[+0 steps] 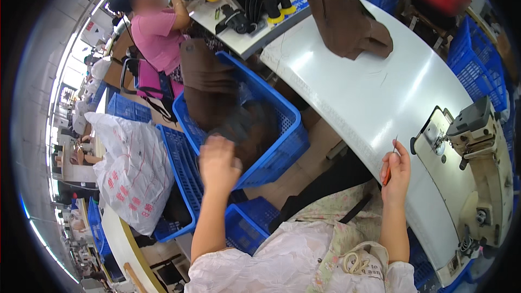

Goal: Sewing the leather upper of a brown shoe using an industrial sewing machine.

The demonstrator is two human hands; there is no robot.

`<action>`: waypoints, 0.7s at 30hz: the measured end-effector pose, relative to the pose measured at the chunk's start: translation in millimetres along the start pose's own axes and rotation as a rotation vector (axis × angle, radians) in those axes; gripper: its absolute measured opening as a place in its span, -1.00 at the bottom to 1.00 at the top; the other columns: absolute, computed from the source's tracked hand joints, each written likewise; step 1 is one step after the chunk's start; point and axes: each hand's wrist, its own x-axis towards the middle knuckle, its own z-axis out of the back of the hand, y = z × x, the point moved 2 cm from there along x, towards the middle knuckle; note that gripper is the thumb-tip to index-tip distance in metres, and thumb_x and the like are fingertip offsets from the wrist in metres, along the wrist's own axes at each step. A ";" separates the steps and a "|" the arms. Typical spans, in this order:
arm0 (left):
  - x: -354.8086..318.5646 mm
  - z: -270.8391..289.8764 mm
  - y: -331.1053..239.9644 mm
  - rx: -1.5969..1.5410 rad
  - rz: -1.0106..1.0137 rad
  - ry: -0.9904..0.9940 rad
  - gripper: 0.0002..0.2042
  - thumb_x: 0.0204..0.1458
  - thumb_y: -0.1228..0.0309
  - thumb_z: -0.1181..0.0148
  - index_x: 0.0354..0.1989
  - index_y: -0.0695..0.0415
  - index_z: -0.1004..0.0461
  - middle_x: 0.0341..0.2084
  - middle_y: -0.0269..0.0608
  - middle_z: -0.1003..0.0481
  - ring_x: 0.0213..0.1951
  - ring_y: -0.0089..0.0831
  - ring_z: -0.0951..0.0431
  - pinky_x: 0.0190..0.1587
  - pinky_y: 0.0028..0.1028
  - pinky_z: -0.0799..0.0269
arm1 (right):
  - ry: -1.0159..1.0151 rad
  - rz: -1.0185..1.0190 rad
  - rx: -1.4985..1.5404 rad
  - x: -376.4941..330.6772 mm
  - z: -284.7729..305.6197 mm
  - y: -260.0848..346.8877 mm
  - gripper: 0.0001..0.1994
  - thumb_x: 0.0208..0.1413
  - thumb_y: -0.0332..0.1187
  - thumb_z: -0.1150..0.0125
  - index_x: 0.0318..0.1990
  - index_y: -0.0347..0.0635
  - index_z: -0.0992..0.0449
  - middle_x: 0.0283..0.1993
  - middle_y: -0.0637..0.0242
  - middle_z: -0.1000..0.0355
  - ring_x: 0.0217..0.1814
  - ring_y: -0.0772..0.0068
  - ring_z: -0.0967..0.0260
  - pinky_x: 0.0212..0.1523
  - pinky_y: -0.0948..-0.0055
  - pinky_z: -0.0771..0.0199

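My left hand (pixel 218 164), smeared by motion, is over the near side of a blue plastic basket (pixel 296 130). Brown fabric pieces (pixel 209 95) are heaped in that basket, partly blurred, and a dark grey piece lies among them close to my fingers. Whether the hand touches or grips any of this, I cannot tell. Over the white table's near edge, my right hand (pixel 396 176) is closed around a small orange-handled tool (pixel 386 176) with a thin metal tip pointing up. A sewn brown piece (pixel 347 24) lies on the far part of the white table (pixel 374 103).
A sewing machine (pixel 472 130) stands to my right. Thread cones (pixel 271 8) are on the adjoining table, where a person in pink (pixel 157 40) sits. A white plastic sack (pixel 133 168) and more blue baskets (pixel 179 168) crowd my left; another basket (pixel 477 57) is at far right.
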 end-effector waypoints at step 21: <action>-117.3 -98.3 145.1 -1.491 1.497 0.141 -0.63 -0.09 0.33 -0.01 -0.08 0.20 -0.40 -0.09 0.04 -0.49 -0.12 -0.03 -0.56 -0.15 0.03 -0.58 | 0.003 -0.020 0.080 -1.4 7.6 3.7 -0.59 0.31 -0.30 -0.11 0.22 -0.29 -0.31 -0.32 0.31 -0.43 -0.61 0.71 -0.17 -0.68 0.69 -0.11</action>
